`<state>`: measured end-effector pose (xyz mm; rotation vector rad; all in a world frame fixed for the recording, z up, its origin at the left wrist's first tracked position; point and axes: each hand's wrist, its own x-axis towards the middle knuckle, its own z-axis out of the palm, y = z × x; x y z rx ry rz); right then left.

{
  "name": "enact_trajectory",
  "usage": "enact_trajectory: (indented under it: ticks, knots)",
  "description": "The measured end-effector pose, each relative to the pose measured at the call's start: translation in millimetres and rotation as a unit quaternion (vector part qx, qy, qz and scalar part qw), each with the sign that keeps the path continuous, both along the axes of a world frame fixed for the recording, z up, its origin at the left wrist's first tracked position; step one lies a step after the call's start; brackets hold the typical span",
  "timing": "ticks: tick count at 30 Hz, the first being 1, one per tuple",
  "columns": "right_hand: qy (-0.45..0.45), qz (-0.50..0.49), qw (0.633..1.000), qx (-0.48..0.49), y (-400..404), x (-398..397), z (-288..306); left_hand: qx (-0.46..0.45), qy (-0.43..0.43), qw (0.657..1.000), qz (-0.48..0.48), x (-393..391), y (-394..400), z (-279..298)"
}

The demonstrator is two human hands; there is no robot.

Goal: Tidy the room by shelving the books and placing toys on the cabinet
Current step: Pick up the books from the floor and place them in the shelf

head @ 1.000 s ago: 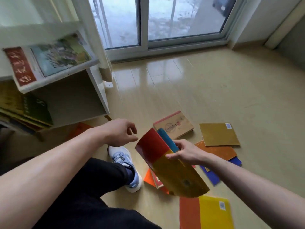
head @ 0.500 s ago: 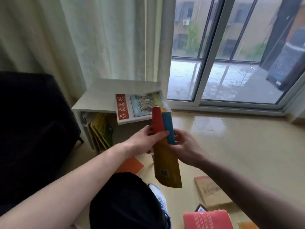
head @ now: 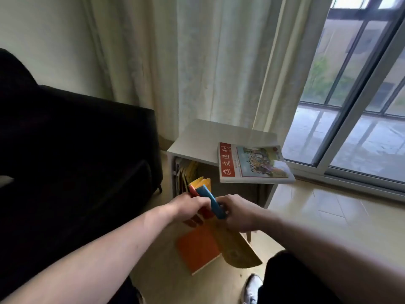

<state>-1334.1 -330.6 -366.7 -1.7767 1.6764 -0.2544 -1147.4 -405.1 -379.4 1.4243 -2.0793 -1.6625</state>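
Now both hands, left (head: 192, 205) and right (head: 237, 212), grip thin books (head: 210, 198) (before the cabinet (head: 195, 145)).

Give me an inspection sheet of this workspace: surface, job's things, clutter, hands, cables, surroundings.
Surface: white cabinet, its top bare on the left.
Job's things: thin books held in front of the cabinet's opening; shelved books inside; magazine overhanging the top's edge.
Clutter: orange book on the floor.
Hands: left hand and right hand both grip the thin books.
Cables: nothing seen.
Surroundings: black sofa, curtain, glass door.
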Motion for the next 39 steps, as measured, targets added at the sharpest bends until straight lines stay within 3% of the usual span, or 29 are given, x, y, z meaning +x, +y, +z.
enact_trajectory:
  ticks: [5, 13, 17, 20, 29, 34, 39]
  knots:
    - [0.046, 0.033, 0.998, -0.015, -16, 21, -18, 0.037, -0.010, 0.997, 0.072, -1, -14, -18]
    - [-0.088, -0.011, 0.996, -0.013, -24, 14, -65, 0.039, -0.037, 0.998, 0.034, -7, -28, -30]
    - [-0.092, -0.017, 0.996, 0.011, -31, 4, -76, 0.133, -0.034, 0.989, 0.060, -18, -40, -36]
    - [-0.084, -0.008, 0.996, 0.019, -36, -2, -75, 0.144, -0.042, 0.985, 0.085, -26, -57, -40]
    - [-0.012, -0.071, 0.997, 0.038, -69, -30, -87, 0.049, -0.049, 0.986, 0.152, -54, -92, -60]
    - [-0.002, -0.189, 0.980, 0.059, -81, -43, -100, -0.043, -0.082, 0.982, 0.167, -60, -111, -67]
    - [-0.053, -0.341, 0.938, -0.014, -91, -45, -109, -0.115, -0.078, 0.966, 0.220, -68, -130, -72]
